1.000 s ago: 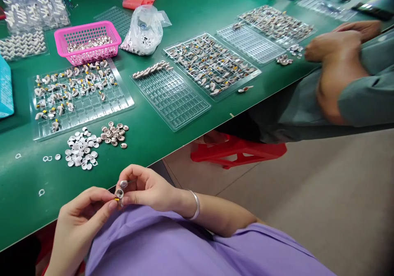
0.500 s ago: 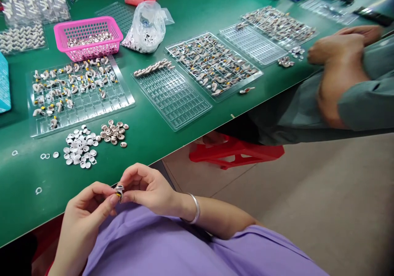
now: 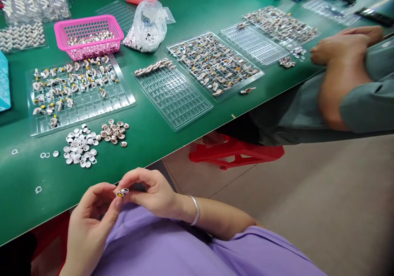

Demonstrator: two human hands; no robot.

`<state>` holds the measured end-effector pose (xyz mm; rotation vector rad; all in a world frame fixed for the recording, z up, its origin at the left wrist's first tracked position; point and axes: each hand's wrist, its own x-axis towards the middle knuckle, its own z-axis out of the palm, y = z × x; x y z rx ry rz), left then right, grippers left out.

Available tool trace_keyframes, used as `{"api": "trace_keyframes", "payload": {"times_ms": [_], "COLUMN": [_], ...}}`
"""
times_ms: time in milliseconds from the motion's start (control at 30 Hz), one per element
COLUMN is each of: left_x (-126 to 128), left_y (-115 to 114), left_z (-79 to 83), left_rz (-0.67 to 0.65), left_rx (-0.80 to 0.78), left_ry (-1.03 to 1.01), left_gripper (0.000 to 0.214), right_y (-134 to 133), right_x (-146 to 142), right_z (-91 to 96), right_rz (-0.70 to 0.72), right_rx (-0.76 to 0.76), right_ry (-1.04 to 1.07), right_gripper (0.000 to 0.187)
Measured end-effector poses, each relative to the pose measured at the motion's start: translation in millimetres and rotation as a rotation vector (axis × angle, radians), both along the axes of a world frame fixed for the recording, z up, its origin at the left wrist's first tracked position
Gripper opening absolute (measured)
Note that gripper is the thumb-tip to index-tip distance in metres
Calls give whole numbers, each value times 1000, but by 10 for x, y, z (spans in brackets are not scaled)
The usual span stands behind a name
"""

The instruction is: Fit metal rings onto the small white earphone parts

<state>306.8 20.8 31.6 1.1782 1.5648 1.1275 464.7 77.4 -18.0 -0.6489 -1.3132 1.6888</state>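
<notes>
We pinch tiny grey-and-yellow plastic earbud part (image 3: 121, 193) between left hand (image 3: 92, 222) and right hand (image 3: 150, 192) fingertips; looks light, rigid, slippery, best gripped by edges.

pink basket (image 3: 89, 37) | plastic bag (image 3: 147, 27) | clear trays (image 3: 172, 95) | red stool (image 3: 237, 152) | co-worker's sleeve (image 3: 366, 103)

A person in a purple top pinches a small earbud part (image 3: 122, 193) between the fingertips of the left hand (image 3: 92, 214) and right hand (image 3: 150, 192), just off the near edge of a green desk (image 3: 191, 5). On the desk lie loose piles of small round caps (image 3: 80, 146), a clear tray (image 3: 78, 93) partly filled with earbud shells, an almost empty clear tray (image 3: 174, 95) and a pink basket (image 3: 89, 35). At right, a co-worker's hand (image 3: 335, 48) rests near the desk edge above a red stool (image 3: 237, 152).
</notes>
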Motion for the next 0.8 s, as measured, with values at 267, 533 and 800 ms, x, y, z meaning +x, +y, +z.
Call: {"api": "trace_keyframes", "payload": {"times_ms": [267,533,800], "left_x": [-59,-62,-81], "left_y": [-86,-45,-75], "left_z": [-79,-26,-40], "left_rz": [-52,-106,-134], "left_rx": [71,149,194], "left_ry": [85,170,253], "left_gripper": [27,18,22], "right_y": [73,94,120], "right_x": [20,81,122], "right_z": [-11,61,173], "right_rz": [-125,-63,-20], "right_rx": [419,485,408], "right_ry": [-92,-87,-152], "right_gripper": [10,7,7]}}
